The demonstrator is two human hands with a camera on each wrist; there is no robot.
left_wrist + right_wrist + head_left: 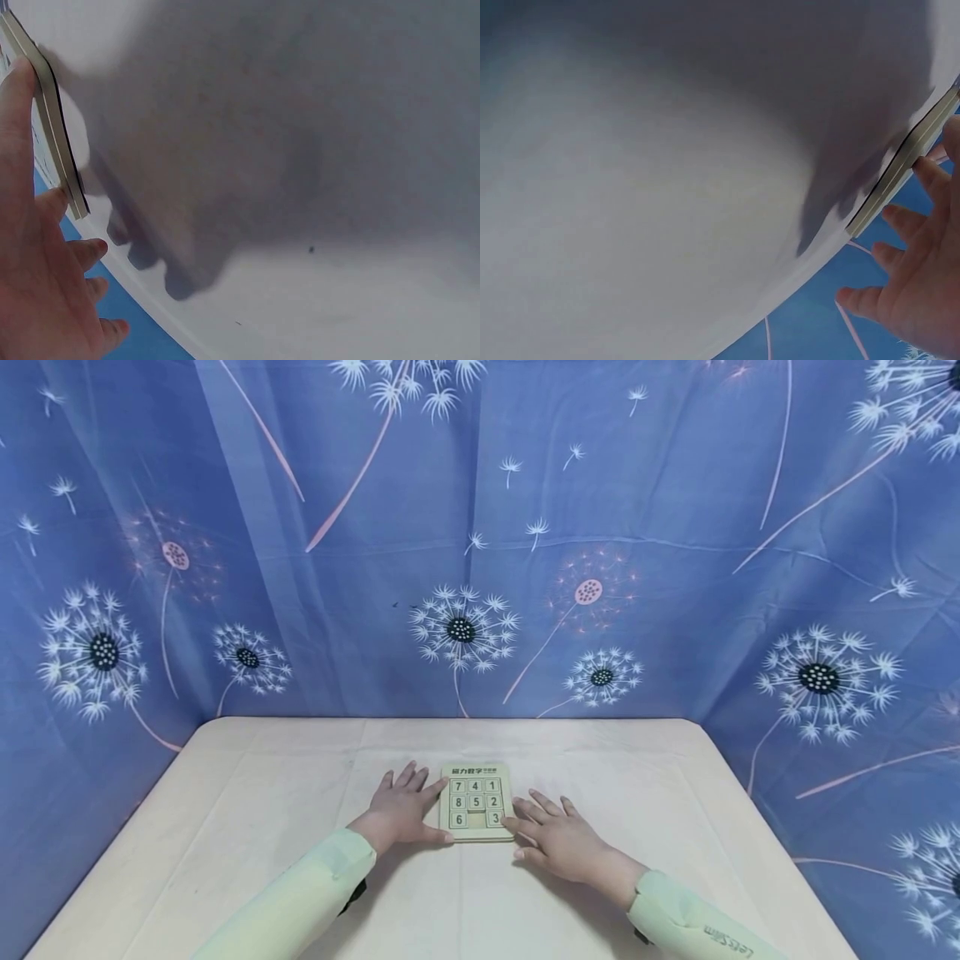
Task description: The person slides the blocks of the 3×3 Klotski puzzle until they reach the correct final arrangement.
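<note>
The table (615, 756) extended on all sides of the puzzle (477, 835); its top was pale and plain, with faint creases and rounded far corners. A blue curtain (360, 635), printed with white and pink dandelions (461, 629), hung beyond the puzzle and to its left and right.

The puzzle lay flat: a thin cream board with dark lettering (467, 771) along its far edge. Its tiles (476, 802) read 7, 4, 1 in the far row, 8, 5, 2 in the middle, then 6 and 3, a bare slot (477, 822) between the last two.

The left hand (402, 812), at the puzzle's left, had its fingers spread and fairly straight; thumb and index finger touched that edge without gripping. The right hand (566, 843), at the puzzle's right, had its fingers spread, grasping nothing. One fingertip reached tile 3; whether it pressed could not be determined.
</note>
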